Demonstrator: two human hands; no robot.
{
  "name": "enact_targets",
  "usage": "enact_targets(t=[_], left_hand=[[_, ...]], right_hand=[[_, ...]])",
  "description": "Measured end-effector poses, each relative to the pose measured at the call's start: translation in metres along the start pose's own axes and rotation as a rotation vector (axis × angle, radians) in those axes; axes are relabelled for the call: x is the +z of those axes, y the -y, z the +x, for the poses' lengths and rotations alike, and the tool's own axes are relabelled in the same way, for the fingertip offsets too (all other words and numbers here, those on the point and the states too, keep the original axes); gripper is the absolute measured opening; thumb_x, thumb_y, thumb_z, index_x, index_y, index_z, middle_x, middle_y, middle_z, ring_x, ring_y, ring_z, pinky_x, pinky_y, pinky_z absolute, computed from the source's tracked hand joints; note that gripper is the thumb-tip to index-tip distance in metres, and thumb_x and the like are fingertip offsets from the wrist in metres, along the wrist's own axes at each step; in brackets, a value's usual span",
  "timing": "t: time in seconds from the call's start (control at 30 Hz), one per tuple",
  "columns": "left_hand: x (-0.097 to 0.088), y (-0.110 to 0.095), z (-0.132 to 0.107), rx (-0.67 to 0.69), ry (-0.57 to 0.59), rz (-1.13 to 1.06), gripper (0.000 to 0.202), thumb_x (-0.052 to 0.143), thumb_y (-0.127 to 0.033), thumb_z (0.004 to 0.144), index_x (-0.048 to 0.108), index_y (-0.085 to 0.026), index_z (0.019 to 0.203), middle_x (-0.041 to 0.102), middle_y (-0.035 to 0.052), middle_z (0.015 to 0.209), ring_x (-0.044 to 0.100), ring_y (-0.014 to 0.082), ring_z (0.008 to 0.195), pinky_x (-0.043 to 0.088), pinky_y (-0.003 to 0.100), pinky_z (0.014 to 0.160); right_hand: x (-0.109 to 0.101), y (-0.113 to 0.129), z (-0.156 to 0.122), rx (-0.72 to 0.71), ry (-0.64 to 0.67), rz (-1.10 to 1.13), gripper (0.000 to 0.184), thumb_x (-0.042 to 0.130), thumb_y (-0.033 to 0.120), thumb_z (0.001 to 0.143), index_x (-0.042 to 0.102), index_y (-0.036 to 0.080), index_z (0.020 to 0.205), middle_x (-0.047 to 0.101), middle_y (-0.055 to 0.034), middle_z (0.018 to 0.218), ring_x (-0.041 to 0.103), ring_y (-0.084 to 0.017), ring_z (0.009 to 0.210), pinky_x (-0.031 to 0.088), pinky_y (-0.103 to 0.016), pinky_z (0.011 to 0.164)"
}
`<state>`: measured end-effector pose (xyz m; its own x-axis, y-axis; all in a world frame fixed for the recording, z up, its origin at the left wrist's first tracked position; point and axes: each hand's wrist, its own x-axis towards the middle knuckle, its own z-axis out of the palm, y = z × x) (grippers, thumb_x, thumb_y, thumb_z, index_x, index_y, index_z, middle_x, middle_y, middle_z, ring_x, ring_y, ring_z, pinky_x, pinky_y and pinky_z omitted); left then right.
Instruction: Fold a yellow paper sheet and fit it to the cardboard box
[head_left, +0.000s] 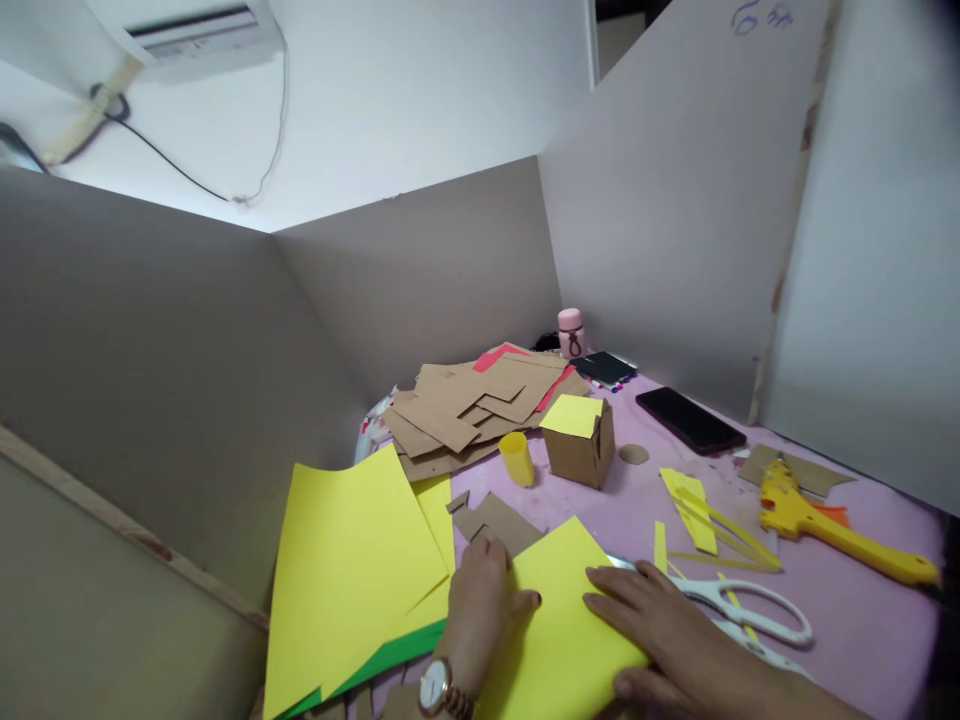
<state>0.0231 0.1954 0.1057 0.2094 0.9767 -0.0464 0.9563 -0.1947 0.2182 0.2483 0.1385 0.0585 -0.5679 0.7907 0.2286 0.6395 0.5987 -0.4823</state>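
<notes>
Both my hands lie on a yellow paper sheet [555, 610] at the near edge of the pink table top [847, 610]. My left hand [480, 610], with a watch on its wrist, presses the sheet's left edge with fingers together and flat. My right hand [667, 630] rests flat on the sheet's right side, fingers stretched out. White scissors [742, 605] lie just right of my right hand, partly under it. A bigger yellow sheet [352, 570] over a green one [382, 655] lies to the left.
A small cardboard box with a yellow top [579, 440], a yellow paper tube [517, 458], a pile of cardboard pieces [472, 405], yellow strips [697, 515], a yellow glue gun [825, 520], a black phone [690, 420] and a pink bottle [571, 333] lie on the table. Board partitions enclose it.
</notes>
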Motion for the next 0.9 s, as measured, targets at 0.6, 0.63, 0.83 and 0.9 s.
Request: enact_targets(t=[0.6, 0.63, 0.83, 0.9], left_hand=[[0.008, 0.015, 0.001, 0.064, -0.080, -0.253, 0.040, 0.059, -0.021, 0.067, 0.057, -0.014, 0.106, 0.055, 0.0114, 0.108, 0.050, 0.0266, 0.105, 0.037, 0.036, 0.092], [0.009, 0.016, 0.001, 0.071, -0.089, -0.256, 0.038, 0.060, -0.021, 0.066, 0.058, -0.015, 0.104, 0.055, 0.0110, 0.108, 0.050, 0.0264, 0.105, 0.037, 0.035, 0.092], [0.009, 0.020, 0.000, 0.075, -0.163, -0.277, 0.010, 0.058, -0.019, 0.068, 0.056, -0.018, 0.078, 0.063, 0.0093, 0.094, 0.056, 0.0247, 0.093, 0.041, 0.033, 0.083], [0.004, 0.018, -0.005, 0.049, -0.126, -0.294, 0.003, 0.054, -0.022, 0.073, 0.055, -0.020, 0.072, 0.067, 0.0065, 0.082, 0.060, 0.0236, 0.082, 0.042, 0.032, 0.073]], right_hand=[[0.014, -0.035, 0.083, 0.519, -0.257, 1.070, 0.011, 0.056, 0.020, 0.060, 0.050, 0.020, 0.069, 0.059, 0.0061, 0.058, 0.057, -0.012, 0.051, 0.042, -0.023, 0.051], [0.014, -0.033, 0.081, 0.494, -0.261, 1.111, 0.011, 0.058, 0.021, 0.060, 0.050, 0.020, 0.067, 0.058, 0.0069, 0.057, 0.055, -0.011, 0.049, 0.040, -0.023, 0.050], [0.009, -0.024, 0.069, 0.384, -0.277, 1.283, 0.017, 0.068, 0.022, 0.064, 0.052, 0.019, 0.068, 0.061, 0.0075, 0.058, 0.054, -0.009, 0.049, 0.037, -0.020, 0.049], [0.002, -0.016, 0.065, 0.355, -0.278, 1.326, 0.020, 0.071, 0.026, 0.066, 0.053, 0.019, 0.071, 0.063, 0.0064, 0.060, 0.058, -0.011, 0.050, 0.041, -0.021, 0.051]])
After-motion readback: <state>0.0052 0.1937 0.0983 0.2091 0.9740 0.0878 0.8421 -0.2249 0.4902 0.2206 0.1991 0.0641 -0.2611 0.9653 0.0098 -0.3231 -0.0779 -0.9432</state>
